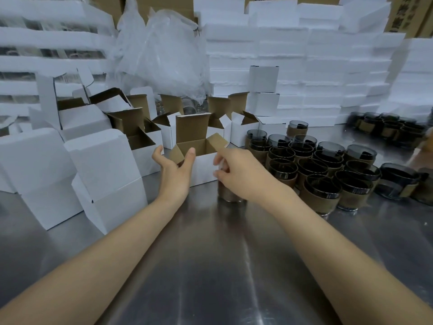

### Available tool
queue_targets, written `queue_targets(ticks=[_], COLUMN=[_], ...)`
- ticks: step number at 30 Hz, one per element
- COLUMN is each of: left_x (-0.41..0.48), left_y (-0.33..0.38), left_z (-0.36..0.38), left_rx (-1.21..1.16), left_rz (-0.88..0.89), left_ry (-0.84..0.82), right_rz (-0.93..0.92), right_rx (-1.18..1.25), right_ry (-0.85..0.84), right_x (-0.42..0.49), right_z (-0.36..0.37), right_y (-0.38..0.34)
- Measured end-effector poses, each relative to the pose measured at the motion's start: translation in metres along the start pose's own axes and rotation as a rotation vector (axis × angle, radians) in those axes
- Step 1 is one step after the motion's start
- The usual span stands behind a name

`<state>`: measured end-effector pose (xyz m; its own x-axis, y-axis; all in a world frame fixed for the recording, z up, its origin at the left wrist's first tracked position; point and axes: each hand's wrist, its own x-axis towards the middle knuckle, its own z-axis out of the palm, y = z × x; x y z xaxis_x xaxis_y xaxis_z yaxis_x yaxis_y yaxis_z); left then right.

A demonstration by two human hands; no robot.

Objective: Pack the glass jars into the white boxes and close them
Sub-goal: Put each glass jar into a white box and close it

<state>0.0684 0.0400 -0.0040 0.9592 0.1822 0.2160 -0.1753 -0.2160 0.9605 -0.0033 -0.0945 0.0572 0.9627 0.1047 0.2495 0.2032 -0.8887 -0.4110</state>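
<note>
centrally, left hand (174, 171) spread wide by open white box (203, 171), right hand (241, 173) gripping sleeved glass jar (230, 195), carton (403, 16) print illegible

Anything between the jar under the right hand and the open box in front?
Nothing visible. The jar, gripped by the right hand, is beside the open box; its lid and side flaps stand open. The left hand is at the left flap, outside the opening.

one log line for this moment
left hand: open, at open box | right hand: grips jar on table | open box: flaps up
</note>
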Motion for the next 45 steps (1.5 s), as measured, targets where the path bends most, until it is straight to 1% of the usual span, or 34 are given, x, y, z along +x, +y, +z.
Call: queue_targets(ticks=[2,4,7,9,13,15,18,22,24,29,35,38,43,45], left_x=[0.000,0.001,0.001,0.001,0.001,0.001,0.001,-0.001,-0.002,-0.001,0.000,-0.001,-0.001,-0.002], left_y=[0.000,0.000,0.000,0.000,0.000,0.000,0.002,0.002,0.001,-0.001,-0.001,0.000,0.001,0.001], left_z=[-0.001,-0.001,-0.002,-0.002,-0.003,-0.003,-0.003,-0.003,-0.003,-0.003,-0.002,-0.002,-0.002,-0.002], left_rx=[-0.018,-0.068,-0.116,-0.127,-0.148,-0.153,-0.193,-0.178,-0.151,-0.107,-0.090,-0.082,-0.080,-0.081], left_rz=[0.007,0.011,0.008,0.004,0.004,-0.002,-0.015,0.032,0.070,0.096,0.038,0.036,0.029,0.023], left_ry=[0.000,0.018,0.048,0.045,0.045,0.047,0.050,0.018,-0.007,-0.041,-0.047,-0.051,-0.050,-0.046], right_rz=[-0.092,-0.124,-0.043,0.032,0.125,0.133,0.124,0.061,0.066,0.111,-0.001,-0.044,-0.075,-0.054], right_rx=[0.092,0.118,0.227,0.304,0.541,0.645,0.760,0.743,0.716,0.691,0.661,0.674,0.671,0.717], right_ry=[0.039,0.071,0.035,0.042,0.113,0.141,0.258,0.447,0.514,0.473,0.549,0.544,0.557,0.570], right_x=[0.007,0.011,0.013,0.014,0.022,0.024,0.022,0.020,0.019,0.018,0.017,0.017,0.016,0.017], right_z=[0.007,0.015,0.032,0.045,0.052,0.052,0.048,0.046,0.047,0.054,0.052,0.054,0.055,0.054], right_y=[0.007,0.017,0.031,0.037,0.044,0.045,0.042,0.037,0.035,0.031,0.028,0.027,0.025,0.024])
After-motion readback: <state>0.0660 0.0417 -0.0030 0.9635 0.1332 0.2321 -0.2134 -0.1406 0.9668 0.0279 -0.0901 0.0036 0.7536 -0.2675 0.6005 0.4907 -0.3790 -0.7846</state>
